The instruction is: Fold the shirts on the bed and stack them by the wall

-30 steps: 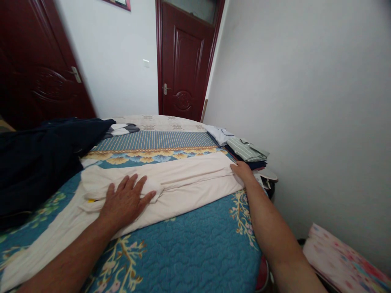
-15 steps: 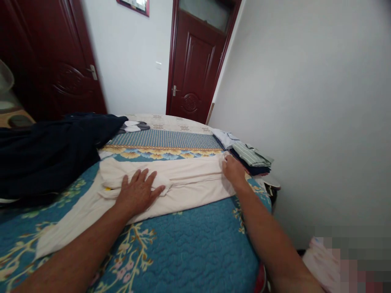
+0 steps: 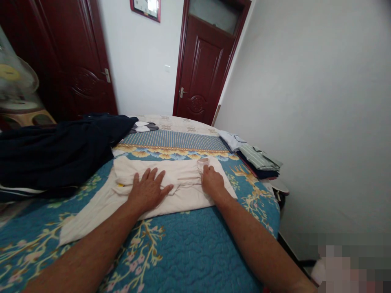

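A cream shirt (image 3: 189, 197), partly folded into a long strip, lies across the blue quilted bedcover. One part of it slants out to the lower left, beneath my left forearm. My left hand (image 3: 149, 188) rests flat on the folded cloth with its fingers spread. Near the strip's right end, my right hand (image 3: 212, 181) is closed on a gathered edge of the same shirt, and a small loop of cloth stands up beside the fingers. A bit of yellow shows on the cloth just left of my left hand.
A dark navy garment (image 3: 61, 152) is heaped on the left of the bed, with a grey-and-white patterned cloth (image 3: 143, 127) beyond it. Folded clothes (image 3: 259, 158) are stacked along the right edge by the wall. A fan (image 3: 18, 77) stands at far left.
My right hand has moved left along the shirt from its right end, drawing the gripped cloth inward. My left hand stays flat in place on the shirt. The view has shifted slightly.
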### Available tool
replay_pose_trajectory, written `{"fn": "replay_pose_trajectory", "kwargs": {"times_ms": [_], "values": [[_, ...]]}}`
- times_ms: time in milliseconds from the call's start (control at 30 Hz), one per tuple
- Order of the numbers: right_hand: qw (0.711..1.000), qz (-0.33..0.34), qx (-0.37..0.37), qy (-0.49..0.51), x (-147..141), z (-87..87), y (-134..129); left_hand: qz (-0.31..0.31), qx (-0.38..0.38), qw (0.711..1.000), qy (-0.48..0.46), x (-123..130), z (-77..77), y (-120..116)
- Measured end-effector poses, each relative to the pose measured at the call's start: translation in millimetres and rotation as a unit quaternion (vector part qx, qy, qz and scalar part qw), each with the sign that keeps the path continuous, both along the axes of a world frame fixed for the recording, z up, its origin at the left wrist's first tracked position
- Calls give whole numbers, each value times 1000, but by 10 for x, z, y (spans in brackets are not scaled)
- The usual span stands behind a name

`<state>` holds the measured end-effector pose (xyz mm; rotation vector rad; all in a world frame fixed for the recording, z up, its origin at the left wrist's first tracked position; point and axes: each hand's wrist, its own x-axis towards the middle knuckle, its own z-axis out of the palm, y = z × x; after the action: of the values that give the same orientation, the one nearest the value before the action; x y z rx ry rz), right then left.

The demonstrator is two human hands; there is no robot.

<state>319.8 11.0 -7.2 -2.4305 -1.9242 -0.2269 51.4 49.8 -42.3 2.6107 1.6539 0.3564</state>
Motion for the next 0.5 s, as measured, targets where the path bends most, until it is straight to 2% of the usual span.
{"fn": "replay_pose_trajectory", "kwargs": {"times_ms": [100,200,300,400,500], "values": [[1000,-15,12,14,171,50,19,-1,3,1000,-4,-3,-9,-3],[998,-9,54,15,224,90,31,2,1,1000,-10,-1,-11,-4],[998,24,56,8,113,70,11,5,0,1000,-11,1,-4,-5],[998,56,16,7,-54,6,-15,5,-3,1000,-8,2,6,-5],[998,60,-5,20,-138,-39,-11,4,-1,1000,-5,8,11,-7]]}}
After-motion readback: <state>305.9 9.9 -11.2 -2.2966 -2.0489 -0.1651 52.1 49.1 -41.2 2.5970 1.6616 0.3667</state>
